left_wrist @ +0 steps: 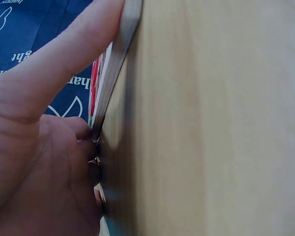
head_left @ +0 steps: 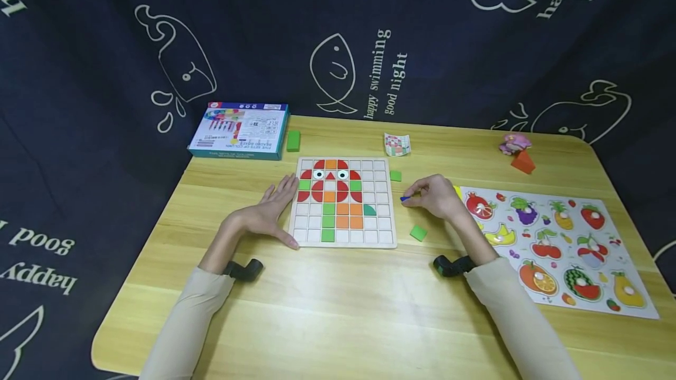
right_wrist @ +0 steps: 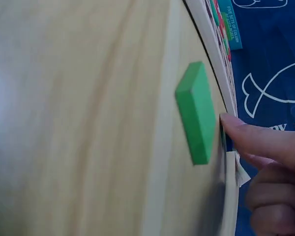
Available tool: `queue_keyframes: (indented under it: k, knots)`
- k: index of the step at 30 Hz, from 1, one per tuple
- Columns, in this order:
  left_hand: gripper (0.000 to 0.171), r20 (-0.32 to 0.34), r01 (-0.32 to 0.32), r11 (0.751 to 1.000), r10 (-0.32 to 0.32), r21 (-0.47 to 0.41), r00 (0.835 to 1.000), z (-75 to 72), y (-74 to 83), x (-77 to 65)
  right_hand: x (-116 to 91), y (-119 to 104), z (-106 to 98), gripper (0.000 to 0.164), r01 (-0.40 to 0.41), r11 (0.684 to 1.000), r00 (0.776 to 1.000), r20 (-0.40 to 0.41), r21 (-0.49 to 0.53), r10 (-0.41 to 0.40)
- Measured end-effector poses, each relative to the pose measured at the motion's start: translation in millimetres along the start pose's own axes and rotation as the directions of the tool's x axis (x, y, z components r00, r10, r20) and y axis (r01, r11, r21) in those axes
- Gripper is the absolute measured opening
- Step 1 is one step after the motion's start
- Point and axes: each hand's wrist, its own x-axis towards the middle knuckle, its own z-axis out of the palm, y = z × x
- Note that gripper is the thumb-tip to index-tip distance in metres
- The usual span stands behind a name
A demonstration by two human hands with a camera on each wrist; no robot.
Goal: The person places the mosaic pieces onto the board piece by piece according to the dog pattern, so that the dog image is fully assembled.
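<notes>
A wooden grid board (head_left: 380, 221) lies in the middle of the table, partly filled with red, orange and green tiles and two round eye tiles. Fingers spread, my left hand (head_left: 264, 216) rests against the board's left edge, its thumb at the near corner. In the left wrist view the thumb (left_wrist: 64, 59) lies along the board's side. Just off the board's right edge, my right hand (head_left: 435, 195) pinches a small blue tile (head_left: 404, 198) between thumb and fingertips, low over the table. Near that hand lies a green square tile (head_left: 419, 233), seen close in the right wrist view.
Another green tile (head_left: 395, 176) and a small pattern card (head_left: 397, 145) lie beyond the board. A green block (head_left: 293, 141) and a flat box (head_left: 237, 133) sit back left. On the right are a fruit puzzle board (head_left: 507, 254), a red-orange block (head_left: 523, 162) and a pink toy (head_left: 514, 143).
</notes>
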Motion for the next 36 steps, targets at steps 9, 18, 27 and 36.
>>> queue_keyframes:
  k: [9, 18, 27, 36]
  knots:
    - [0.147, -0.003, 0.012, 1.000, -0.012, -0.011, 1.000, 0.9, 0.3, -0.3, 3.3, -20.1, 13.6, 0.013, 0.241, 0.967, 0.944, 0.212, 0.088, -0.254]
    - [0.146, -0.003, 0.006, 1.000, -0.006, -0.016, 1.000, -0.2, 1.1, -0.5, 18.1, -22.1, 10.3, 0.013, 0.237, 0.961, 0.903, 0.332, 0.141, -0.272]
    - [0.146, -0.005, 0.007, 1.000, -0.007, -0.007, 1.000, 0.6, -0.5, 0.0, 32.3, -16.6, 10.7, 0.014, 0.214, 0.952, 0.851, 0.436, 0.220, -0.292]
    - [0.146, -0.003, 0.004, 1.000, -0.004, -0.023, 1.000, 1.1, -0.8, 0.8, 32.9, -13.0, 12.2, 0.017, 0.195, 0.946, 0.850, 0.437, 0.257, -0.294]
